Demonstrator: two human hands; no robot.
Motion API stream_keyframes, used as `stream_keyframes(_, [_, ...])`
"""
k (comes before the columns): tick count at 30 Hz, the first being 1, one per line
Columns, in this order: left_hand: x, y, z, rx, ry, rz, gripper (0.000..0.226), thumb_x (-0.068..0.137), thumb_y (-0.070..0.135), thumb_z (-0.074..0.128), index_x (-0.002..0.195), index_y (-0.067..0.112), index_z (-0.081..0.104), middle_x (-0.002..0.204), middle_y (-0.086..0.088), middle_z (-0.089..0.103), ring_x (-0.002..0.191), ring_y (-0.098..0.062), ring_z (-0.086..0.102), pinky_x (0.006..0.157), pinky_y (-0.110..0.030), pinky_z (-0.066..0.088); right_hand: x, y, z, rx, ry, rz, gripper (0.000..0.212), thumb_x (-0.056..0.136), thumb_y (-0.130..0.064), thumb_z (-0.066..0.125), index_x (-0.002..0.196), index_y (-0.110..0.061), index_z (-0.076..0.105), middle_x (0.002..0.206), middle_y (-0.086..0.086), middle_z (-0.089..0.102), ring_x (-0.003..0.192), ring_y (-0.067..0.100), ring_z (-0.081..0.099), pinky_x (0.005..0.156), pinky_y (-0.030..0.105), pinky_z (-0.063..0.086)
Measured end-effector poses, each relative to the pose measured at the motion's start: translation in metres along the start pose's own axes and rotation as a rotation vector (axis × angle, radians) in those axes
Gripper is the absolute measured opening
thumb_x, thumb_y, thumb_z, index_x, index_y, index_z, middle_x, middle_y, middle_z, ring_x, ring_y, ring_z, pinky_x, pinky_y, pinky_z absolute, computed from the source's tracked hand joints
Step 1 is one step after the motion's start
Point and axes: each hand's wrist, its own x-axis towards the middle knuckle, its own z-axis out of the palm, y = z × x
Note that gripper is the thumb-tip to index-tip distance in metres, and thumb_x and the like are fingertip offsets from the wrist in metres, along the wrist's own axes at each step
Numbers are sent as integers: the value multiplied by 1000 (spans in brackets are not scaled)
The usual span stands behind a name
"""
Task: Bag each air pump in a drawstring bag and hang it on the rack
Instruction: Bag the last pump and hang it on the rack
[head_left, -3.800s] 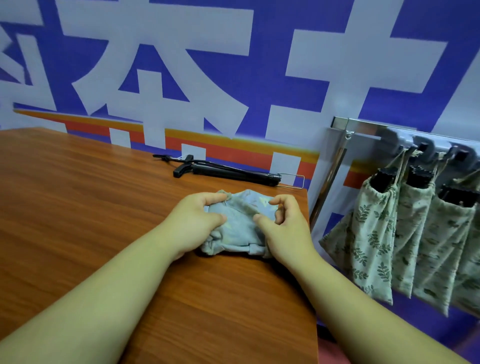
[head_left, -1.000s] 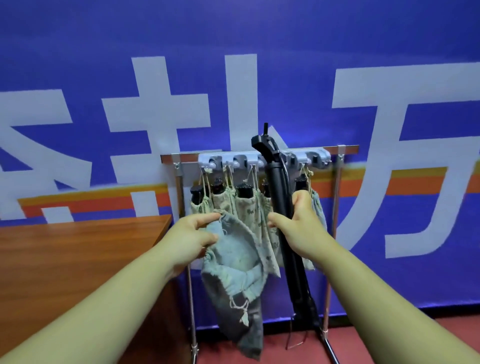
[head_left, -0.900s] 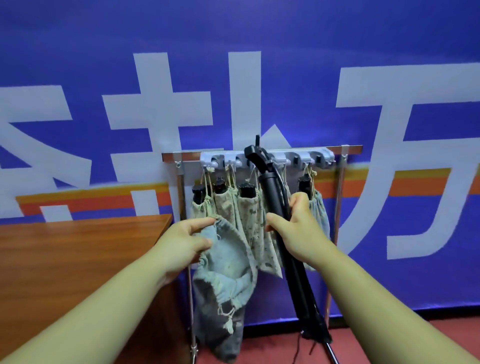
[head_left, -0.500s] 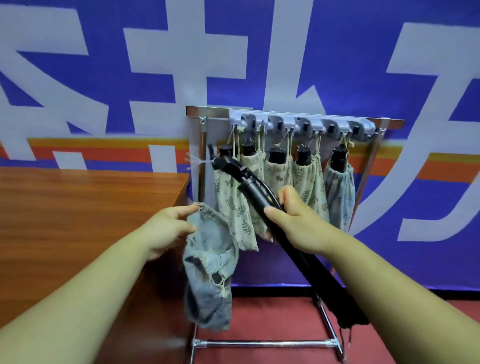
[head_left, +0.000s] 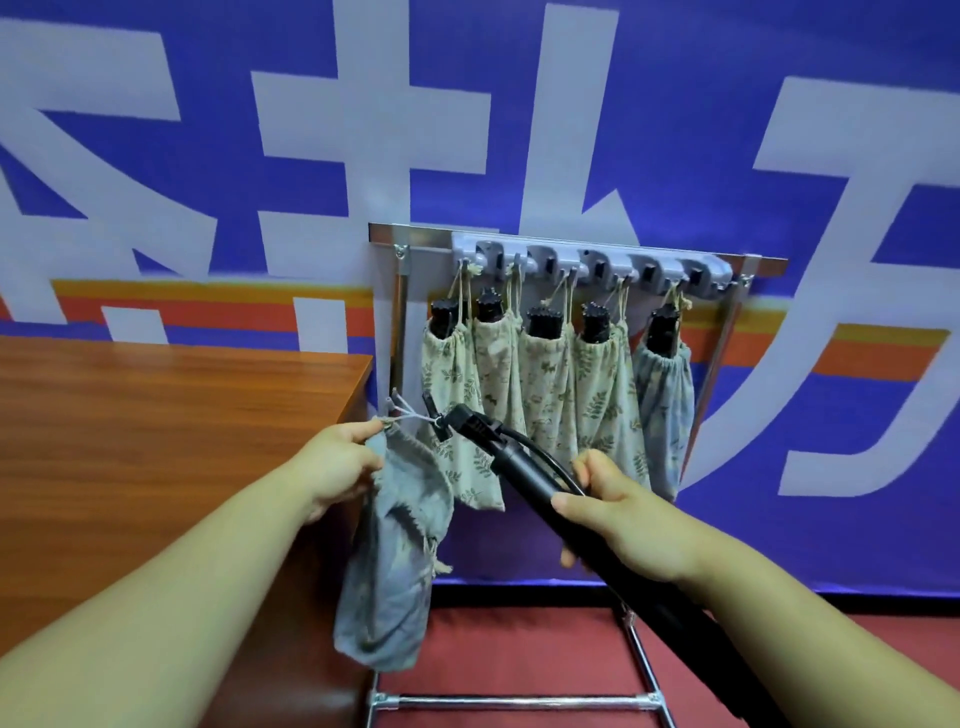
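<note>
My left hand (head_left: 337, 462) pinches the top hem of a grey drawstring bag (head_left: 395, 545). The bag hangs limp in front of the left post of the rack (head_left: 400, 236), with its mouth sagging open toward the right. My right hand (head_left: 618, 514) is wrapped around the barrel of a black air pump (head_left: 524, 470), thumb on top, in front of the rack's lower half. The pump slants: its upper end points up and left, just beside the bag's mouth, and its lower end runs past my wrist toward the rack's right foot. The pump is wholly outside the bag. From the rack's hook strip (head_left: 592, 260) five bagged pumps hang side by side, four in leaf-print bags (head_left: 540, 384) and one in a blue-grey bag (head_left: 667, 410) at the right end. A wooden table (head_left: 156, 415) stands just left of the rack.
</note>
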Motion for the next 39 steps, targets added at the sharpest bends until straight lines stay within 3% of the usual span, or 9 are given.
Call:
stream_keyframes(6, [-8, 4, 6, 58, 61, 50, 70, 86, -9, 50, 147, 25, 50, 131, 4, 59, 71, -20, 59, 54, -27, 46, -22, -2, -12, -27, -39, -10, 32, 103, -24, 53, 90, -17, 25, 75, 22, 67, 62, 22, 57, 62, 36, 45])
stream_keyframes(9, [-16, 4, 7, 44, 71, 72, 69, 83, -12, 46, 136, 30, 60, 103, -13, 69, 53, -15, 50, 49, -25, 38, -22, 9, -5, -37, -79, -6, 33, 102, -24, 54, 90, -18, 24, 72, 20, 65, 68, 25, 62, 62, 35, 47])
stream_keyframes(13, [-24, 0, 3, 93, 22, 116, 71, 78, -9, 47, 128, 37, 67, 90, -3, 61, 53, -20, 43, 54, -28, 34, -15, 17, 13, -35, -118, 42, 31, 102, -25, 55, 91, -19, 26, 68, 14, 60, 70, 30, 64, 63, 38, 48])
stream_keyframes(17, [-35, -1, 10, 199, -97, 185, 73, 71, -1, 54, 118, 52, 68, 118, 9, 71, 80, -20, 55, 73, -33, 44, -2, 15, 29, -93, -126, 83, 31, 102, -25, 54, 89, -19, 26, 68, 15, 60, 60, 27, 62, 56, 34, 48])
stream_keyframes(21, [-46, 9, 25, 266, -170, 293, 66, 83, -5, 58, 136, 34, 61, 145, 15, 54, 128, -4, 55, 110, -27, 43, 16, 14, 37, -247, -146, 127, 29, 101, -28, 53, 88, -20, 29, 68, 14, 63, 48, 17, 63, 49, 27, 48])
stream_keyframes(27, [-57, 19, 29, 232, -156, 322, 72, 81, -18, 42, 134, 25, 64, 120, 17, 50, 50, 10, 57, 48, -7, 36, 42, 11, 32, -612, -79, 118, 29, 96, -38, 57, 94, -18, 36, 90, 7, 62, 79, 30, 66, 67, 31, 45])
stream_keyframes(31, [-52, 18, 28, 240, -238, 336, 73, 80, -20, 42, 136, 22, 63, 139, 15, 57, 83, 10, 60, 57, -4, 41, 50, 3, 27, -719, -74, 100, 30, 98, -36, 56, 102, -14, 35, 95, 11, 61, 83, 30, 62, 69, 30, 40])
stream_keyframes(35, [-44, 10, 18, 315, -204, 285, 72, 79, -13, 50, 130, 37, 61, 126, 9, 64, 81, 0, 62, 68, -14, 45, 41, -5, 22, -854, -59, -1, 33, 99, -36, 56, 101, -15, 31, 94, 8, 55, 81, 29, 55, 69, 33, 36])
stream_keyframes(39, [-36, 3, 13, 355, -146, 215, 73, 81, -12, 51, 142, 27, 57, 136, 11, 55, 86, -12, 63, 54, -11, 40, 28, -13, 17, -1054, -44, -101, 35, 98, -34, 56, 102, -16, 26, 107, 14, 63, 84, 30, 52, 68, 34, 32])
